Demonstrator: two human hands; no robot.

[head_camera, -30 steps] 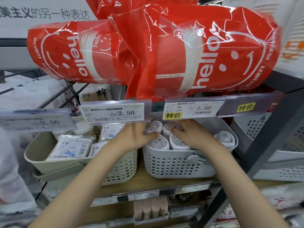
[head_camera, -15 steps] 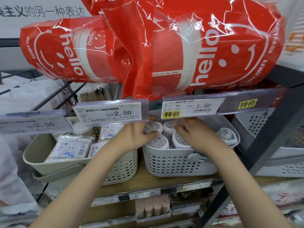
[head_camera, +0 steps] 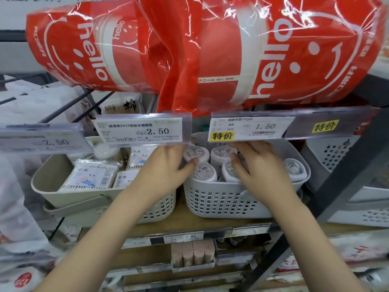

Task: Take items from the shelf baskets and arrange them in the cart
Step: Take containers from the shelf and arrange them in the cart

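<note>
A white perforated basket [head_camera: 221,201] on the wooden shelf holds several round white toothpick tubs with clear lids. My left hand [head_camera: 166,167] reaches into its left side and grips the back-left tub [head_camera: 195,153], thumb on its front. My right hand [head_camera: 259,163] reaches in from the right, fingers curled round a tub [head_camera: 222,152] in the middle. Another tub [head_camera: 294,169] lies at the basket's right end. The price tags hide the fingertips' far side. No cart is in view.
Beige basket [head_camera: 52,186] of cotton-swab packs stands to the left. Price-tag rails [head_camera: 143,130] hang just above my hands. Big red "hello" cup packs [head_camera: 210,51] fill the shelf above. Another white basket [head_camera: 341,157] sits right, behind a dark diagonal strut [head_camera: 345,182].
Both hands stayed in the white basket and closed more tightly on the tubs. The camera moved closer and tilted slightly.
</note>
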